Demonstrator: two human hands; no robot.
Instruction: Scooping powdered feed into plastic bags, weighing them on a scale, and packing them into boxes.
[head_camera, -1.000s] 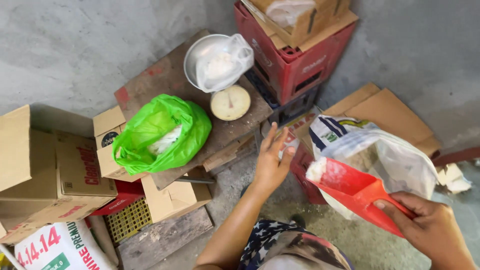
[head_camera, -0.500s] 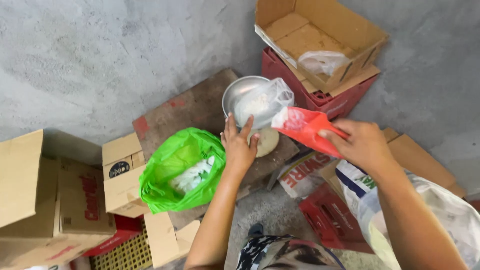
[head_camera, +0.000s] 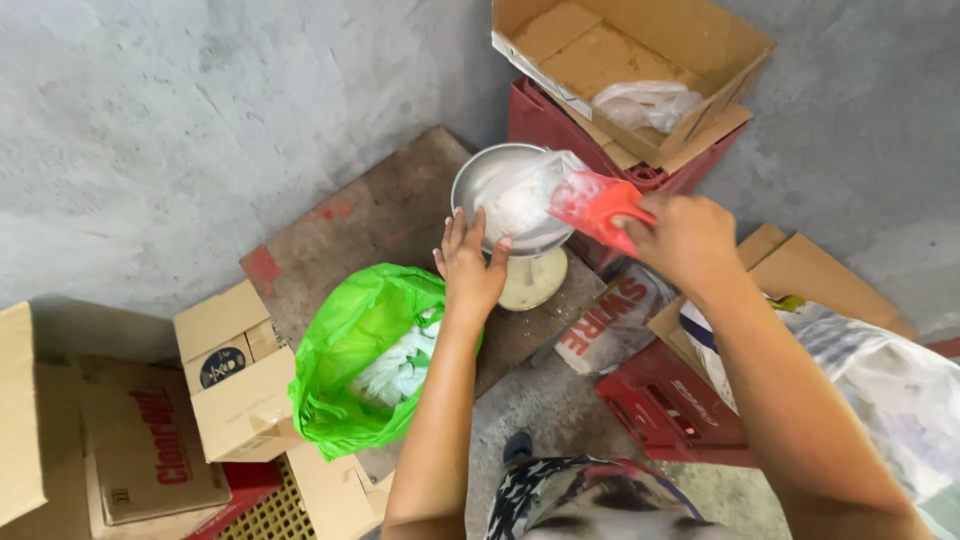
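Beside metal bowl (head_camera: 497, 190): green bag (head_camera: 350, 360), red crate (head_camera: 610, 125), possibly touching.

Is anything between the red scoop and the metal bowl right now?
Nothing solid. The right hand holds the red scoop at the rim of the metal bowl, tipped into a clear plastic bag that sits in the bowl. The left hand rests on the bowl's near edge, beside the scoop's path.

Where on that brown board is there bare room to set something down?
The board is bare on its upper-left part, between the grey wall, the metal bowl and the green bag. It is crowded at the bowl, where the left hand and the right hand with its red scoop meet.
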